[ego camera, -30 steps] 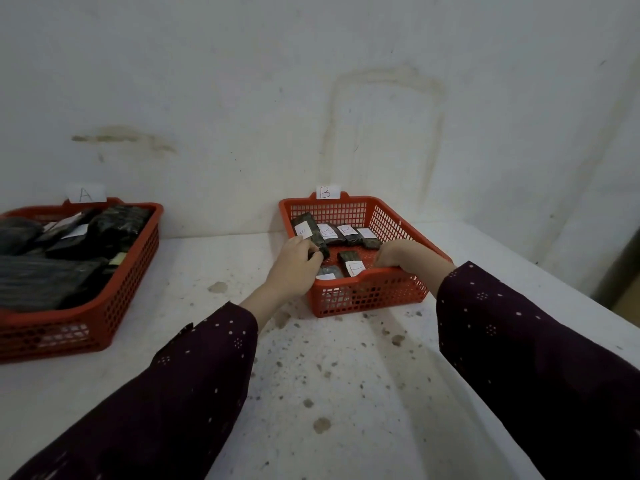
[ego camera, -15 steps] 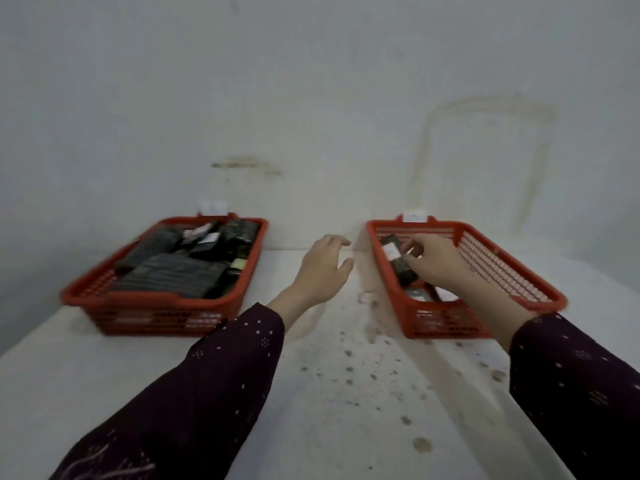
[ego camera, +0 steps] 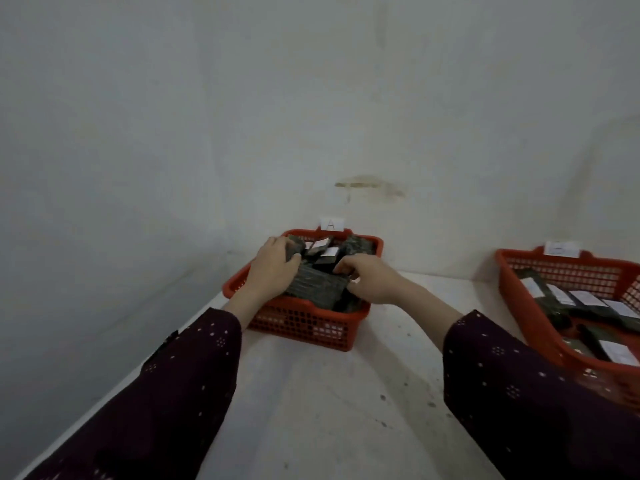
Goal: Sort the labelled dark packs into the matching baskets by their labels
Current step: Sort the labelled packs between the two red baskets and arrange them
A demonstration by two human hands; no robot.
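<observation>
Holding a heap of dark packs, some white-labelled: basket A (ego camera: pixel 301 325), red mesh, on the white table (ego camera: pixel 329 410), with a card marked A (ego camera: pixel 331 224) at its far rim. Left hand (ego camera: pixel 273 270) curls round a small dark pack (ego camera: pixel 294 247) at the heap's far left. Right hand (ego camera: pixel 372 280) pinches the right end of a large ribbed pack (ego camera: pixel 317 287) on top. Second red basket (ego camera: pixel 512 292), right, well apart, holds labelled packs (ego camera: pixel 588 303) in a row; its card is too blurred to read.

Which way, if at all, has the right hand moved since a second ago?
Yes: the right hand left basket B and crossed leftward into basket A, onto its dark packs.
</observation>
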